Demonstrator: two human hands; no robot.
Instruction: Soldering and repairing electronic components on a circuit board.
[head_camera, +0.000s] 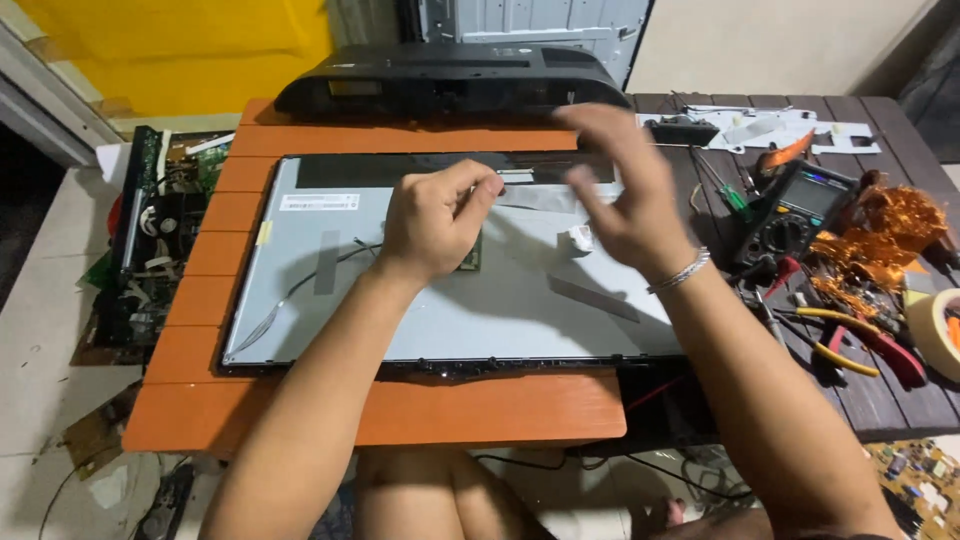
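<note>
Left hand (435, 220) curled, grip pinching a strip over the panel back (330, 310); right hand (620, 190) raised, grip wide, blurred.

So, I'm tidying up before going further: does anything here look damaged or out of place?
Yes. A crumpled heap of orange-gold tape lies tangled at the table's right edge beside the multimeter. Bare circuit boards sit piled on the floor at left. The panel itself shows no visible damage.
</note>
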